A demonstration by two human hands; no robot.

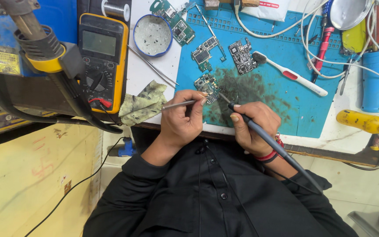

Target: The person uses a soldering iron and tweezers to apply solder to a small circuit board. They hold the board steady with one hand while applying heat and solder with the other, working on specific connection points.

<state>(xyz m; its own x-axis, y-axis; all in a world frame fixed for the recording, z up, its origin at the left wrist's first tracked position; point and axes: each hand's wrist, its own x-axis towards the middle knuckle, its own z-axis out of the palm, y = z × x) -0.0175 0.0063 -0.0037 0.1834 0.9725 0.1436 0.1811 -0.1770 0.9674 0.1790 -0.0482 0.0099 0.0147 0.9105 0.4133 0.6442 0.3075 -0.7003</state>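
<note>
Tweezers are being pinched in the left hand and a soldering iron gripped in the right hand; the circuit board is being partly hidden by fingertips.

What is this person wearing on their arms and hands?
Both hands, left hand and right hand, are bare, without gloves. Black shirt sleeves cover both arms, pushed up above the wrists. The right wrist carries red and black bands.
</note>
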